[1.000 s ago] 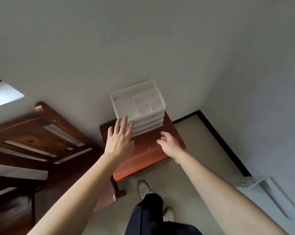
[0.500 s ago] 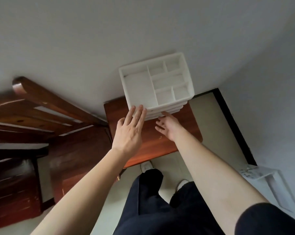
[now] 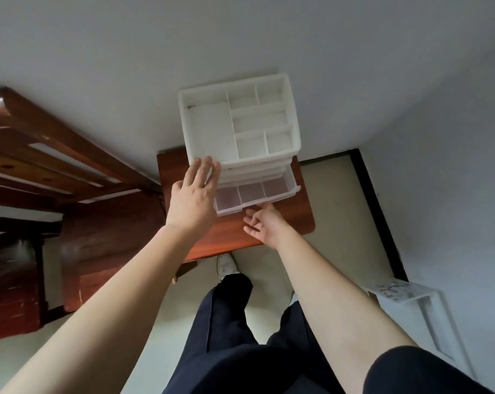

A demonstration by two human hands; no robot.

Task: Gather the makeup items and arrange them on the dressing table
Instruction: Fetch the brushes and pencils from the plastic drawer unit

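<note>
Just 1 view here: the head camera, up high, tilts steeply down and forward toward the wall, close over the small wooden table (image 3: 300, 220), with the wearer's legs below.

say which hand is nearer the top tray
Left. The left hand is at the top tray's front left corner; the right hand is lower, at the open drawer's front.

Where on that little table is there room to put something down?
Bare wood on the table in front of the drawer, right of the right hand. The top compartments of the organizer and the drawer's sections look empty. Crowded where the left hand rests.
</note>
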